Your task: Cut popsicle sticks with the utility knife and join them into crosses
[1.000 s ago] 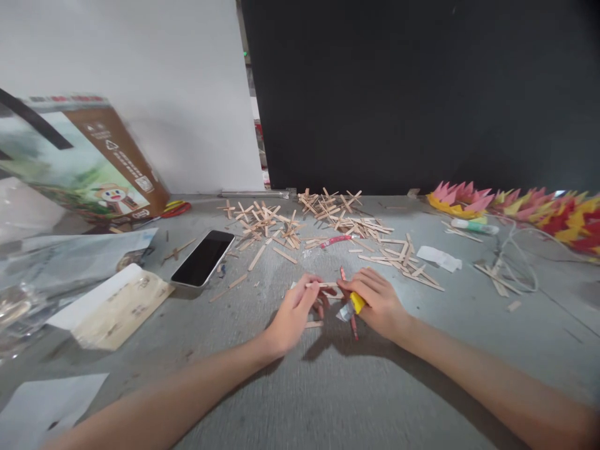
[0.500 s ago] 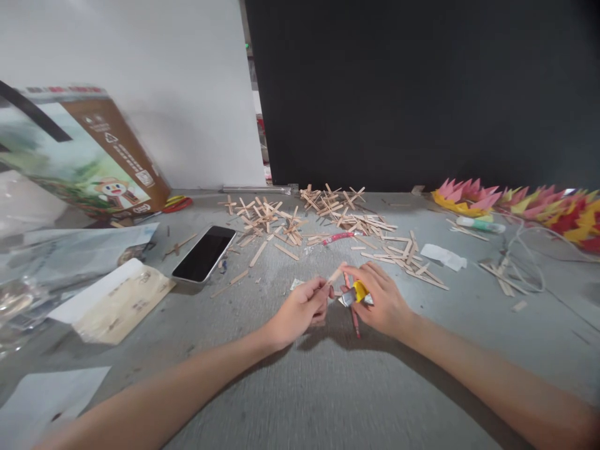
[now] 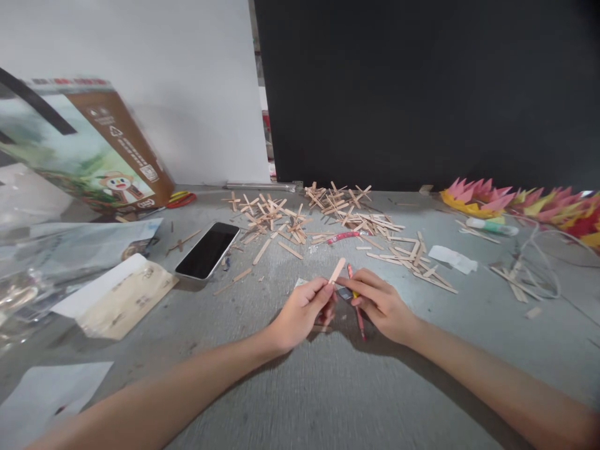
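Near the middle of the table, my left hand (image 3: 307,311) pinches a wooden stick (image 3: 337,270) that points up and away. My right hand (image 3: 382,303) is closed around a small yellow and silver item (image 3: 345,293), mostly hidden by the fingers. Its index fingertip reaches close to the stick. Under the right fingers a thin red stick-like item (image 3: 361,324) slants across the table. Behind the hands lie crossed wooden sticks (image 3: 267,212), loose sticks (image 3: 412,255) and a red strip (image 3: 345,237).
A black phone (image 3: 209,250) and a plastic-wrapped packet (image 3: 126,300) lie left, before a printed bag (image 3: 110,156). A glue stick (image 3: 492,226), white paper piece (image 3: 452,259), cable (image 3: 557,275) and pink-yellow paper petals (image 3: 478,197) are at right.
The stick in my left hand now shows more of its length. My right hand has turned, so less of the yellow and silver item shows. The view has shifted slightly.
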`<state>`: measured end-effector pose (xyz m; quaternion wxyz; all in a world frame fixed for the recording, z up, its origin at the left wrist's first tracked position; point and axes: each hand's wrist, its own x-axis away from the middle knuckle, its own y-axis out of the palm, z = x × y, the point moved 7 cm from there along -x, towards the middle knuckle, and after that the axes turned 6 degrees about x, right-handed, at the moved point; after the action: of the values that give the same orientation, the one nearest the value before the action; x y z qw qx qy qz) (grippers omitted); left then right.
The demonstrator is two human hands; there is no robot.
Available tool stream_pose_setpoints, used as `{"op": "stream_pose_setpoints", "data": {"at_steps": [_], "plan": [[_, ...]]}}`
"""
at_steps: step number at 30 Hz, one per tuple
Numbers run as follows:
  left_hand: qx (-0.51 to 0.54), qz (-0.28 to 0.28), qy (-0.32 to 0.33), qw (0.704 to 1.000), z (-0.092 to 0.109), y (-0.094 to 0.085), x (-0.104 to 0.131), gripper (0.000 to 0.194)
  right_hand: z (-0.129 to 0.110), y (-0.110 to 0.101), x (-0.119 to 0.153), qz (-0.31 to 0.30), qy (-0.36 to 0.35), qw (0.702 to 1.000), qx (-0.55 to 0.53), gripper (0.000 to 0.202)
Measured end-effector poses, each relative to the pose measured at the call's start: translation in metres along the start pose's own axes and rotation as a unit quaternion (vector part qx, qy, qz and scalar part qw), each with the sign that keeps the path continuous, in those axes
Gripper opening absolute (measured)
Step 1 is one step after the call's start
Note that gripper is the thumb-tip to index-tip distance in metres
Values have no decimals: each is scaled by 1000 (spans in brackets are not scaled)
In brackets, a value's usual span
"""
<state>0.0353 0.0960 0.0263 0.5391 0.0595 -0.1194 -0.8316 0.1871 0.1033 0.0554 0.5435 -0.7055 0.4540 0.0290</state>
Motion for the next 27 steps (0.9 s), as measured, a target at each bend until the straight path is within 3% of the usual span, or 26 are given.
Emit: {"op": "stream_pose_setpoints", "data": {"at_steps": [7, 27], "plan": [[5, -19, -29, 999, -2, 3, 3, 42, 4, -5, 1, 29, 3, 999, -43, 44], [-5, -32, -40, 999, -3, 4, 4, 38, 4, -4, 0, 11, 14, 998, -68, 45]]}}
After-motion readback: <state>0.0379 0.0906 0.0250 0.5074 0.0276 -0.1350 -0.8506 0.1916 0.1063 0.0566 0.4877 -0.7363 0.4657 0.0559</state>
